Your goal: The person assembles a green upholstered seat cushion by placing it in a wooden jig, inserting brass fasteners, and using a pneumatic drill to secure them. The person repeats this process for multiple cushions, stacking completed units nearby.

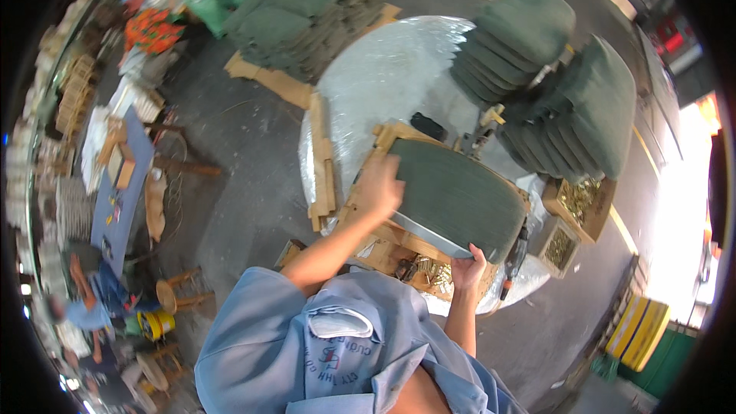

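A dark green padded seat cushion (pixel 460 192) lies on a wooden frame or jig in front of me, tilted across the round table. A pale grey strip (pixel 429 235) runs along its near edge. My right hand (pixel 468 267) holds the cushion's near right edge, thumb on top and the fingers partly hidden beneath. My left hand (pixel 381 186) is over the cushion's left end, beside the wooden frame (pixel 387 136). Motion smears its fingers, so I cannot make out whether they hold anything.
Plastic film covers the round table (pixel 383 61). Two stacks of green cushions (pixel 529 23) stand at its far right, near boxes of small brass-coloured hardware (pixel 580 203). A dark hand tool (pixel 516 261) lies right of the cushion. More green pads (pixel 299 15) are piled behind; people sit at far left.
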`<state>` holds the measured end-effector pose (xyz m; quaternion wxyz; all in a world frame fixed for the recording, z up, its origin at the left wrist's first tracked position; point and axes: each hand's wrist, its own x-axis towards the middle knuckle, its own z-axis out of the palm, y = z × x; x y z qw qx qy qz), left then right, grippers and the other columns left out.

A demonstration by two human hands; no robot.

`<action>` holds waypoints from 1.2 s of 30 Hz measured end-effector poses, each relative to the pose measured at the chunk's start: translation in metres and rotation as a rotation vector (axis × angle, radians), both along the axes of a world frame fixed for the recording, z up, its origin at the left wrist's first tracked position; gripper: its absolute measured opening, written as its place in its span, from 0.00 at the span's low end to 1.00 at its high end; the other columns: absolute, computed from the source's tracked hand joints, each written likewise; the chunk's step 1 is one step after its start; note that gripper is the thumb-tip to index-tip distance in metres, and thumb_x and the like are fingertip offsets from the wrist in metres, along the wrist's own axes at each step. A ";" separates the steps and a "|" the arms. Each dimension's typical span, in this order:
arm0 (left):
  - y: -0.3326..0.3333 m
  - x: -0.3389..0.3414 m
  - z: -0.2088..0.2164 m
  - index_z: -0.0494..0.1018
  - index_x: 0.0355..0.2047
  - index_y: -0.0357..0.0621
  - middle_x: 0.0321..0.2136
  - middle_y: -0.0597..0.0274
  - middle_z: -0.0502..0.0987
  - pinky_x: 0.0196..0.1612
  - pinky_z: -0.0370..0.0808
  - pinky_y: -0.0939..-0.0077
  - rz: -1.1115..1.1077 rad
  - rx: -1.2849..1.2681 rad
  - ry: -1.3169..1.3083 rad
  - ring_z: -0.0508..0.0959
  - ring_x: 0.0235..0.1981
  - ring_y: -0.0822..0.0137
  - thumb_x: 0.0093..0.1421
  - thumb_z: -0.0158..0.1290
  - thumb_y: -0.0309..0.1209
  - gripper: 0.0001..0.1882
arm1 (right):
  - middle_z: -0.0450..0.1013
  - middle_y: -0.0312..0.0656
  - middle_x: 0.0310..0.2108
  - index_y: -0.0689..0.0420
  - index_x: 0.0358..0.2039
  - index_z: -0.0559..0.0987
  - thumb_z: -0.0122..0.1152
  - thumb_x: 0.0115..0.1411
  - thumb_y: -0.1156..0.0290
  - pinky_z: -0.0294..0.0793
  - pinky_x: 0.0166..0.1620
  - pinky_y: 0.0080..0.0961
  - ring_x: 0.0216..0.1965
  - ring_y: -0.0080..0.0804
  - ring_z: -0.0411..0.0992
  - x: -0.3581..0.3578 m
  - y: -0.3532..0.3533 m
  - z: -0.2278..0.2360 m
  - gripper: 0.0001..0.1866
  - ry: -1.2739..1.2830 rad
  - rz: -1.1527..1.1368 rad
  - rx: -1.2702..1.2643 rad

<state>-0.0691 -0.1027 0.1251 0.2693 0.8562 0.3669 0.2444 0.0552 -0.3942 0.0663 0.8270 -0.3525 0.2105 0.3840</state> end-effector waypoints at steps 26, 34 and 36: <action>-0.241 0.162 0.010 0.85 0.56 0.52 0.78 0.52 0.62 0.76 0.37 0.16 -0.643 0.462 0.318 0.44 0.83 0.37 0.65 0.56 0.46 0.23 | 0.76 0.50 0.62 0.61 0.69 0.72 0.57 0.76 0.63 0.83 0.55 0.43 0.54 0.52 0.79 0.147 -0.050 -0.053 0.26 -1.679 0.528 -1.372; -0.245 0.172 -0.004 0.62 0.77 0.51 0.82 0.39 0.45 0.75 0.39 0.17 -0.435 0.339 0.300 0.42 0.83 0.38 0.63 0.59 0.52 0.44 | 0.83 0.51 0.54 0.52 0.67 0.77 0.58 0.73 0.54 0.82 0.54 0.49 0.52 0.55 0.82 0.165 -0.023 -0.068 0.27 -1.120 0.619 -1.334; -0.237 0.178 0.009 0.58 0.79 0.50 0.82 0.36 0.42 0.75 0.40 0.15 -0.477 0.213 0.333 0.42 0.83 0.36 0.59 0.63 0.53 0.52 | 0.84 0.51 0.52 0.50 0.66 0.78 0.58 0.72 0.52 0.82 0.53 0.51 0.51 0.55 0.83 0.196 -0.042 -0.063 0.27 -0.996 0.533 -1.216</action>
